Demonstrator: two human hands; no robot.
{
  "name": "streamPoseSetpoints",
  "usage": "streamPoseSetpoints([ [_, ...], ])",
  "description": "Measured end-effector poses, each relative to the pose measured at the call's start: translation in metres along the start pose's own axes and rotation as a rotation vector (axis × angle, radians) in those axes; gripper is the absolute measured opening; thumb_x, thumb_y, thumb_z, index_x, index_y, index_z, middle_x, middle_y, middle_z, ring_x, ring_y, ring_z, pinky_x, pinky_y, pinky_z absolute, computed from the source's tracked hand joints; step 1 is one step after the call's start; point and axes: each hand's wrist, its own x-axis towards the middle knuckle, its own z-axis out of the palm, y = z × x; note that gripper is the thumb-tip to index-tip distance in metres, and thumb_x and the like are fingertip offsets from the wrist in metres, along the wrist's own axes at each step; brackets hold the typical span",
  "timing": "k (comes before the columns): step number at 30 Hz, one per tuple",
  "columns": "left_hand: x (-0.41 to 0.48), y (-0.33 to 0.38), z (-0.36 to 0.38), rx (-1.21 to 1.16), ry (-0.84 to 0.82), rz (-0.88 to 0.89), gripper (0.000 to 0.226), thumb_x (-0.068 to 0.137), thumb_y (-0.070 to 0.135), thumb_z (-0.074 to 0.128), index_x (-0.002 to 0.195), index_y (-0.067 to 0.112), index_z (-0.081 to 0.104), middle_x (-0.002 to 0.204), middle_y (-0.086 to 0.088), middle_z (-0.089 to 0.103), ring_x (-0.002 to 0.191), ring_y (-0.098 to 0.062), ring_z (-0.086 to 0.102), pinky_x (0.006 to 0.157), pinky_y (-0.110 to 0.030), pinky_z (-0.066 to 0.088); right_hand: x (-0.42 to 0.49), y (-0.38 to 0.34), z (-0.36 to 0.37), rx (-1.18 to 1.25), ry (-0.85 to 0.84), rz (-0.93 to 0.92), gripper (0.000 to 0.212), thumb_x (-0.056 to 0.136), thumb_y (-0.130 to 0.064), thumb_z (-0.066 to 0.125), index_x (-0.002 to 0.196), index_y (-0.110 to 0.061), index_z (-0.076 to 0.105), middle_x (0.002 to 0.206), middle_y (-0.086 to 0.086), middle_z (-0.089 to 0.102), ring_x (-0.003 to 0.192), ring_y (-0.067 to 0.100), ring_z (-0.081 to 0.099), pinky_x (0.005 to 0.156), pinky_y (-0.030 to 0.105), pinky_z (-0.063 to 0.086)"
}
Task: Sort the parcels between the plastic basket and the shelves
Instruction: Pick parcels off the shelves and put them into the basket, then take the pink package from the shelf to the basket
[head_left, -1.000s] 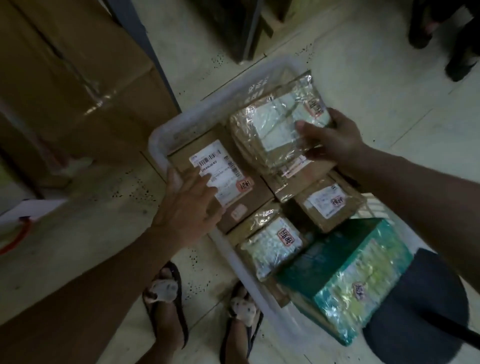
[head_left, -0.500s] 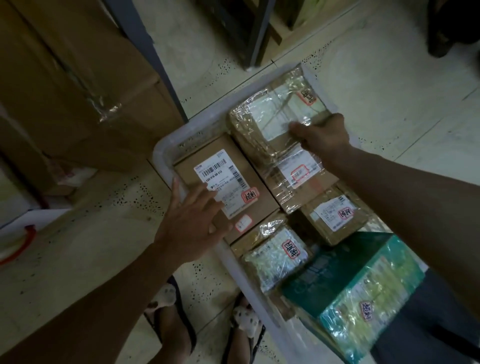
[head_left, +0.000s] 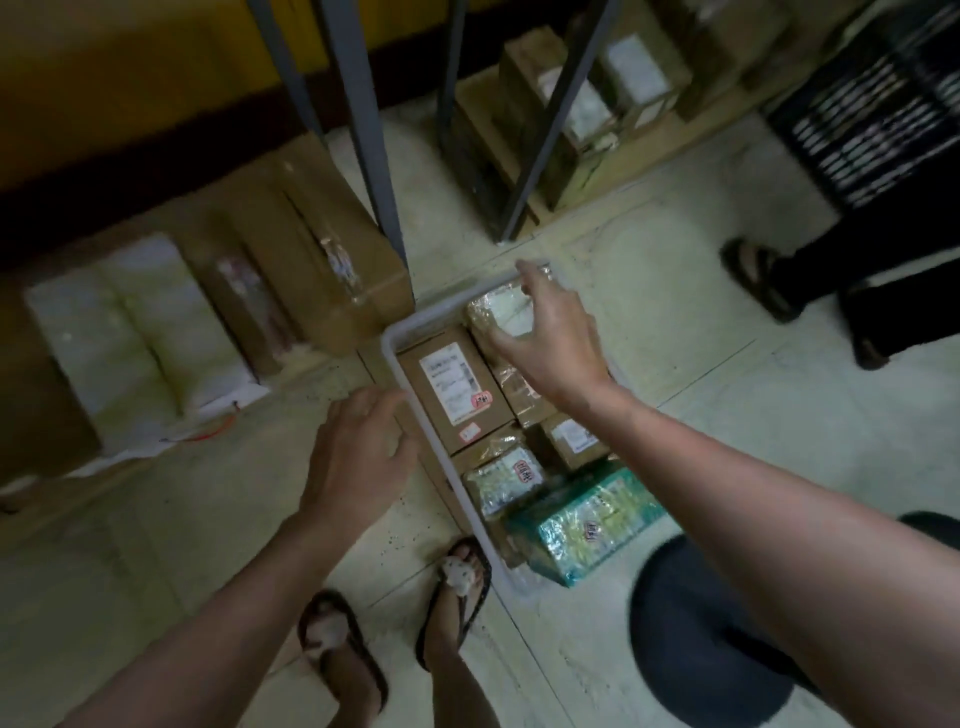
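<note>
- The plastic basket (head_left: 390, 340) sits on the floor, full of parcels; the shelves (head_left: 358, 130) stand at its 12 o'clock.
- Step in hand, I judge: choosing a parcel. The right hand (head_left: 553, 340) hovers with fingers spread over the film-wrapped parcel (head_left: 493, 312) at the basket's 12 o'clock end, gripping nothing.
- The left hand (head_left: 358, 452) hangs relaxed and empty at the rim's 9 o'clock.
- Next calls for a firm grasp and a lift to a shelf.
- Against 0.5 s ago, the right hand no longer grips that parcel, and the left is off the brown box (head_left: 452, 384).

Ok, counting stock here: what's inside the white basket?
A labelled brown box, a green box, several plastic-wrapped parcels. The right hand covers some; anything beneath is hidden.
</note>
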Motion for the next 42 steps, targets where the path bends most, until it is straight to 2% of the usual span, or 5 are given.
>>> streamPoseSetpoints([
  [10, -0.099, 0.066, -0.196, 0.032, 0.248, 0.199, 0.048, 0.080, 0.012, 0.059, 0.128, 0.010, 0.051, 0.130, -0.008, 0.053, 0.122, -0.024, 0.046, 0.103, -0.038, 0.036, -0.111, -0.156, -0.146, -0.110, 0.176, -0.261, 0.073, 0.085, -0.044, 0.061, 0.145, -0.017, 0.029, 0.140, 0.005, 0.045, 0.128, 0.021, 0.039, 0.107, 0.042, 0.035],
  [20, -0.254, 0.037, -0.395, 0.041, 0.537, 0.072, 0.046, 0.084, 0.011, 0.059, 0.129, 0.006, 0.050, 0.135, -0.013, 0.048, 0.122, -0.030, 0.040, 0.102, -0.031, 0.028, -0.203, -0.361, -0.193, -0.013, 0.220, -0.496, 0.062, 0.084, -0.034, 0.065, 0.136, -0.010, 0.043, 0.134, 0.013, 0.051, 0.125, 0.032, 0.044, 0.102, 0.044, 0.038],
  [28, -0.283, 0.003, -0.430, -0.011, 0.603, 0.033, 0.045, 0.088, 0.012, 0.056, 0.132, 0.013, 0.048, 0.138, -0.005, 0.045, 0.128, -0.021, 0.036, 0.104, -0.028, 0.028, -0.206, -0.433, -0.150, -0.062, 0.025, -0.585, 0.069, 0.080, -0.040, 0.068, 0.139, -0.021, 0.039, 0.141, 0.009, 0.044, 0.128, 0.025, 0.042, 0.104, 0.041, 0.039],
  [34, -0.256, -0.021, -0.431, -0.044, 0.623, -0.035, 0.046, 0.085, 0.011, 0.056, 0.130, 0.014, 0.049, 0.132, -0.004, 0.049, 0.122, -0.019, 0.041, 0.103, -0.028, 0.030, -0.155, -0.460, -0.129, -0.087, -0.013, -0.598, 0.063, 0.081, -0.033, 0.070, 0.135, -0.020, 0.041, 0.127, 0.006, 0.053, 0.108, 0.016, 0.052, 0.083, 0.021, 0.034],
  [42, -0.210, -0.052, -0.433, -0.001, 0.622, -0.099, 0.044, 0.084, 0.015, 0.058, 0.127, 0.013, 0.051, 0.127, -0.004, 0.054, 0.117, -0.017, 0.046, 0.101, -0.026, 0.032, -0.094, -0.489, -0.102, -0.242, -0.158, -0.706, 0.078, 0.087, -0.012, 0.058, 0.150, -0.027, 0.014, 0.147, 0.022, 0.023, 0.110, 0.031, 0.055, 0.085, 0.030, 0.046],
])
